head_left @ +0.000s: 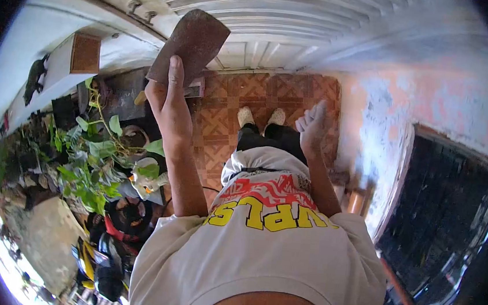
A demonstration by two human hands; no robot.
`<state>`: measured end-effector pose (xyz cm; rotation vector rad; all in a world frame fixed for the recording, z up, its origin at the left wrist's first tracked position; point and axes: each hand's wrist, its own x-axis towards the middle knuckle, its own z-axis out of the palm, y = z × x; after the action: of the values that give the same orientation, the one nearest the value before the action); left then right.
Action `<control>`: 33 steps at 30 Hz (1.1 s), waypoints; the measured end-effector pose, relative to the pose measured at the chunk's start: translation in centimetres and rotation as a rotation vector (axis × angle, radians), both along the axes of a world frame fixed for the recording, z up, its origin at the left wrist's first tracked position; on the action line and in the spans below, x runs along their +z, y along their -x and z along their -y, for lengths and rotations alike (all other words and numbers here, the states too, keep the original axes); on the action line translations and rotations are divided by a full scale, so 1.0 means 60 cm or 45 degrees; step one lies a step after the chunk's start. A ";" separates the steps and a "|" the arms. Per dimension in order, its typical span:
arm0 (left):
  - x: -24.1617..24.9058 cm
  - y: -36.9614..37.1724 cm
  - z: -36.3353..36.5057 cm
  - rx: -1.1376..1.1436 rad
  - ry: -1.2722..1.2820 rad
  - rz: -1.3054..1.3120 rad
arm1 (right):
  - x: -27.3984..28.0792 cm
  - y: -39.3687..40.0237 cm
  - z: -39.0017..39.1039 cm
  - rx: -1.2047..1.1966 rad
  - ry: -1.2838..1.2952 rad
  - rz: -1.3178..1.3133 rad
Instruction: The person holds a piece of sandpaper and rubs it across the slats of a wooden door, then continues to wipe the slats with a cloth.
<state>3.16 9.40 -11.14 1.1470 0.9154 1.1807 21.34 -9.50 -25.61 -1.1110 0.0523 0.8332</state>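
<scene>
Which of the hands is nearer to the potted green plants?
Left. The left hand, holding a rusty flat blade, is raised just beside the potted plants; the right hand is empty, on the far side of the body.

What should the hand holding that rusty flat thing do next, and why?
Probably lower it a little. The left hand holds the rusty flat blade raised, well above the tiled floor and the potted plants, while the right hand is open and holds nothing.
</scene>
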 end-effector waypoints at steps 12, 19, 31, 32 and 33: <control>0.054 -0.082 0.047 -0.661 -0.482 -0.339 | 0.066 -0.015 0.032 -0.162 0.037 0.323; 0.031 -0.121 0.100 -0.684 -1.125 -0.644 | 0.159 -0.010 -0.034 0.463 -0.681 0.475; -0.011 -0.227 0.167 -0.198 -1.353 -1.163 | 0.226 -0.111 -0.037 0.584 -0.242 0.445; -0.014 -0.240 0.165 -0.165 -1.397 -1.183 | 0.226 -0.121 -0.035 0.590 -0.253 0.481; -0.011 -0.250 0.169 -0.143 -1.435 -1.205 | 0.227 -0.132 -0.032 0.591 -0.256 0.508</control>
<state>18.15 -0.71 -11.82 2.7765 0.7939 1.0249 29.23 -7.60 -11.99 -1.0937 -0.6304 0.9846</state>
